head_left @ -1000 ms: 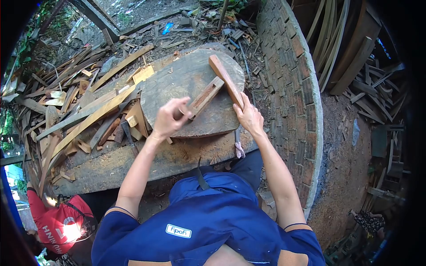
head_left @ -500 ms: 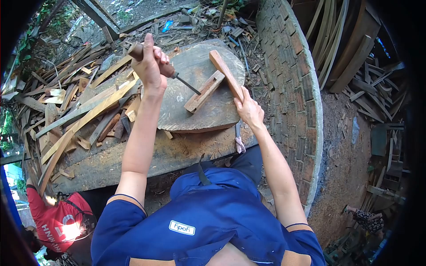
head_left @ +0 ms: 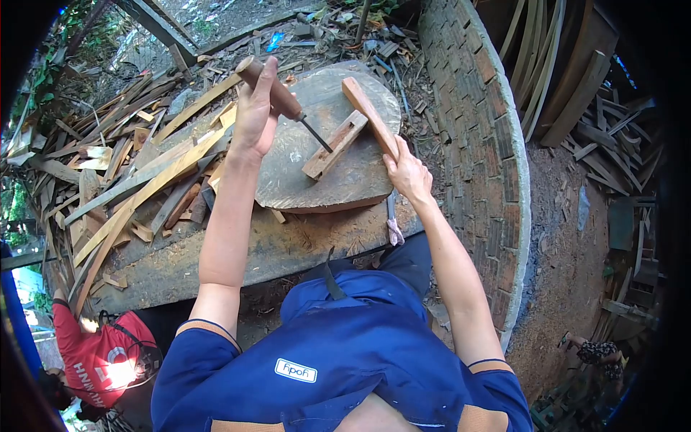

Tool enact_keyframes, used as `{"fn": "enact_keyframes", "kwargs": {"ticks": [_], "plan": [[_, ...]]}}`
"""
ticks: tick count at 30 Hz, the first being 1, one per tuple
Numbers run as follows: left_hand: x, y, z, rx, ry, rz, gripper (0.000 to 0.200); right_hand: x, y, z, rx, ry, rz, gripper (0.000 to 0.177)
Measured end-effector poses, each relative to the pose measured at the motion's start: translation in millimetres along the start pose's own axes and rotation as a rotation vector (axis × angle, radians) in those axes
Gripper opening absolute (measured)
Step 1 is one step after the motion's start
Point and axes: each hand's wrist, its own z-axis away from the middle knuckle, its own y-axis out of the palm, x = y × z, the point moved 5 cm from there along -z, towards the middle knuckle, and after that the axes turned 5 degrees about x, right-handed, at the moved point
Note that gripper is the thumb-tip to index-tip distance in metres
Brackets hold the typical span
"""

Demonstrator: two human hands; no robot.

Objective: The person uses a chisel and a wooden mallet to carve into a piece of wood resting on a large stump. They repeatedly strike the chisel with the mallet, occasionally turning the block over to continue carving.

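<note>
My left hand (head_left: 257,119) is closed around the wooden handle of a chisel (head_left: 284,99), thumb lying along the grip and the other fingers partly hidden behind it. The chisel slants down to the right, its tip at a slot in a small wooden block (head_left: 342,138). That block lies diagonally on a round wood slab (head_left: 288,183). In my right hand (head_left: 409,173) is the near end of a reddish wooden bar (head_left: 369,111). The bar slants over the slab, its middle close to the block's upper right end.
Scrap wood strips (head_left: 137,194) pile up to the left. A curved brick wall (head_left: 489,158) stands close on the right. Under the slab is a worn bench (head_left: 173,270). A person in red (head_left: 108,360) is at lower left. A metal tool (head_left: 391,209) sits near the bench's edge.
My left hand has loosened and shifted on the chisel handle, so more of the handle shows. The chisel tip stays at the block's slot. My right hand still holds the bar, almost unmoved.
</note>
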Motion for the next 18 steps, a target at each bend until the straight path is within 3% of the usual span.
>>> {"fn": "enact_keyframes", "kwargs": {"ticks": [3,5,8,9,18], "plan": [[5.2,9.0,1.2,0.008,0.021,0.025,0.036,-0.9,0.9,-1.0,-0.002,-0.015,-0.009,0.059],[-1.7,16.0,0.4,-0.013,0.295,-0.036,0.032,-1.4,1.4,-1.7,-0.001,-0.016,-0.006,0.059],[-10.3,37.3,0.6,0.066,0.402,-0.052,0.026,-1.2,1.9,-0.9,0.001,-0.008,-0.008,0.058],[-13.4,46.6,1.2,-0.001,0.497,-0.057,0.023,-1.4,1.4,-1.1,0.001,-0.004,-0.011,0.057],[12.4,76.6,-17.2,-0.077,0.639,-0.021,0.027,-2.9,2.9,-1.5,-0.015,-0.016,-0.037,0.058]]}}
